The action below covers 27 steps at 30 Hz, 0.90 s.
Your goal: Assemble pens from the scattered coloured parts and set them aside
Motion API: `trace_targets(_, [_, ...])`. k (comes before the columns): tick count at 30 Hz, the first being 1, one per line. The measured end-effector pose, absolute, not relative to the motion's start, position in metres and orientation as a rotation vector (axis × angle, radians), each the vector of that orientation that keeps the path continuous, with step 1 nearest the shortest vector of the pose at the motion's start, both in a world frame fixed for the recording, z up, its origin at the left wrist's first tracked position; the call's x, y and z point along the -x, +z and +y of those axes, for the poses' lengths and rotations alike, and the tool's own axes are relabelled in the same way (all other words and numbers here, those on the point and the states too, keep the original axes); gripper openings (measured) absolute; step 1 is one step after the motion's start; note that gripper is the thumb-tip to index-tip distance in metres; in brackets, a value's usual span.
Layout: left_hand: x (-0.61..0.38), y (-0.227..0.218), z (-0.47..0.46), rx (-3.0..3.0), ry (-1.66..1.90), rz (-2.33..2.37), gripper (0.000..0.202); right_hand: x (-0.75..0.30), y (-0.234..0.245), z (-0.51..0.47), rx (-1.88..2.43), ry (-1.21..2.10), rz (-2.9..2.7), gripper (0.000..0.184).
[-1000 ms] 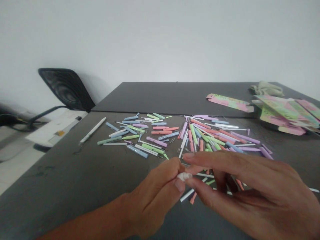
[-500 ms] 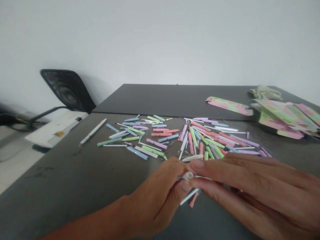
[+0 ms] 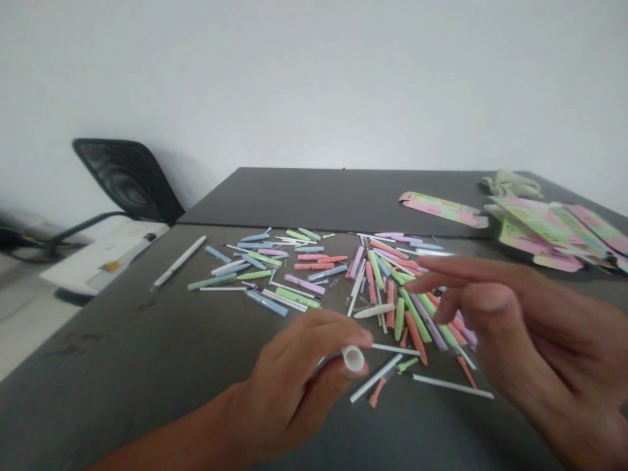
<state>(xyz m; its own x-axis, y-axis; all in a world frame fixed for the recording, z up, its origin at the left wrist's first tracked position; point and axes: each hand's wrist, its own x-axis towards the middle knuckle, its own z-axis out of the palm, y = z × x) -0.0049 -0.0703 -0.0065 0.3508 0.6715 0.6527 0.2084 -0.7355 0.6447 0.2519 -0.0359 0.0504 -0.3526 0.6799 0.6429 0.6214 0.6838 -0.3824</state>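
My left hand (image 3: pixel 299 383) pinches a white pen barrel (image 3: pixel 352 358) between thumb and fingers, its open round end pointing toward me. My right hand (image 3: pixel 520 333) hovers to the right, fingers spread and empty, above the right side of a pile of pastel pen parts (image 3: pixel 392 288). The pile holds several blue, green, pink, purple and white barrels, caps and thin white refills scattered on the dark table (image 3: pixel 171 353). A thin white refill (image 3: pixel 452 386) lies just below my right hand.
A whole white pen (image 3: pixel 177 262) lies apart at the left. Flattened pink and green cartons (image 3: pixel 549 232) and a crumpled cloth (image 3: pixel 510 182) sit at the far right. A black chair (image 3: pixel 125 180) stands beyond the table's left edge.
My right hand has let go of the white barrel and moved up and to the right over the pile. The left hand keeps the barrel and has turned its open end toward me.
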Motion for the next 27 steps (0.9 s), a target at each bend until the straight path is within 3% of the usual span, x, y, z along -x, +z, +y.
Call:
trace_targets(2, [0.007, -0.002, -0.067, -2.141, 1.419, 0.928, 0.025, -0.246, 0.043, -0.023, 1.005, 0.033, -2.015, 0.016])
trace_targets(4, [0.009, 0.002, -0.064, -2.076, 1.478, 1.123, 0.018, -0.244, 0.034, -0.009, 1.038, 0.12, -2.18, 0.012])
trace_targets(14, [0.01, 0.003, -0.051, -1.714, 1.596, 1.311, 0.017, -0.242, 0.002, 0.012, 1.036, 0.312, -2.645, 0.02])
trace_targets(19, [0.008, 0.001, -0.044, -1.617, 1.603, 1.318, 0.024, -0.234, -0.002, 0.009, 1.059, 0.25, -2.635, 0.027])
trace_targets(27, [0.008, -0.004, -0.033, -1.465, 1.626, 1.282, 0.028, -0.235, -0.006, 0.013, 1.126, 0.116, -2.581, 0.019])
